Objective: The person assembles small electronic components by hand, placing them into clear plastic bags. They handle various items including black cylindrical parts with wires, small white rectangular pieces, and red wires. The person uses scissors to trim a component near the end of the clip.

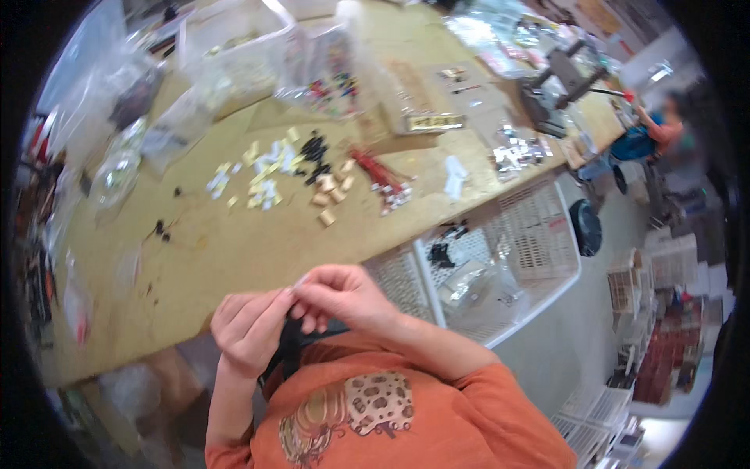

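Just in front of my body, at the near edge of the worktable (180, 293), my left hand (248, 328) and my right hand (350, 298) meet with their fingertips pinched together. Between them shows a tiny whitish piece, too small and blurred to name. Beyond the hands lie tan block-like pieces (326, 218) and a bundle of red wires (375, 173) with white ends. Behind these are a heap of small black parts (314, 153) and scattered pale yellow and white pieces (267, 181). A few black bits (162, 230) rest farther left.
A white plastic basket (512, 334) holding bags and black parts stands beside the table at my right. At the far right is a hand press (551, 105); another person (664, 129) is beyond it. Clear bags (121, 176) and a translucent bin (234, 37) crowd the far left.
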### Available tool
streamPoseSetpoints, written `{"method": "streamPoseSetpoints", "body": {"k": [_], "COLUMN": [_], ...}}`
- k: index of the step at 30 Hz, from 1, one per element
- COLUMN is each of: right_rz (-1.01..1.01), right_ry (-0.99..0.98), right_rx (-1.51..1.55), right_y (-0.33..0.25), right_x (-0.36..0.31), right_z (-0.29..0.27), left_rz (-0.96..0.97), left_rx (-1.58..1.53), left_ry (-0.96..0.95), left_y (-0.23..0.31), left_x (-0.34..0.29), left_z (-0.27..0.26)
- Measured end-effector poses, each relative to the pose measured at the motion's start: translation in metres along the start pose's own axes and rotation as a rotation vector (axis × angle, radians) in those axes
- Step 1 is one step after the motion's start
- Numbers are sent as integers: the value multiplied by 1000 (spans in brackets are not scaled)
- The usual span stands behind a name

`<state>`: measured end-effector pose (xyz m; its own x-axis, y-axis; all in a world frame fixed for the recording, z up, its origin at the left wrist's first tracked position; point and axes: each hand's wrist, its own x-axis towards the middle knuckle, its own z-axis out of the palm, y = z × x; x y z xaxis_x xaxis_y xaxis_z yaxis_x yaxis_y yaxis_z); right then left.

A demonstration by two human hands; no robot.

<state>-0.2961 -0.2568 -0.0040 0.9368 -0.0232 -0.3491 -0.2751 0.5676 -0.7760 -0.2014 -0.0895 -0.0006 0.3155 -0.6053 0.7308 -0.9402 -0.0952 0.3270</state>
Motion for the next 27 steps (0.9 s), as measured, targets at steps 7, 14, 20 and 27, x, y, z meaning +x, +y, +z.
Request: {"method": "streamPoseSetpoints", "body": {"k": [7, 14, 20, 27], "right_rz": [-24, -192, -185, -123], "right_ry": [-22, 64, 79, 102], "right_rx": [-79, -221, -299, -370], "right_y": [9, 16, 15, 17], "right_x": [3, 5, 5, 5], "right_z": [-8, -4, -4, -2], "left_rz": [-224, -612, -604, -600], "left_rx": [-194, -364, -377, -221], "left_ry": [-88, -155, -120, -133], "left_y": [4, 11, 8, 7], "left_x": [-4, -1, -2, -7], "left_z": [-4, 2, 3, 8]}}
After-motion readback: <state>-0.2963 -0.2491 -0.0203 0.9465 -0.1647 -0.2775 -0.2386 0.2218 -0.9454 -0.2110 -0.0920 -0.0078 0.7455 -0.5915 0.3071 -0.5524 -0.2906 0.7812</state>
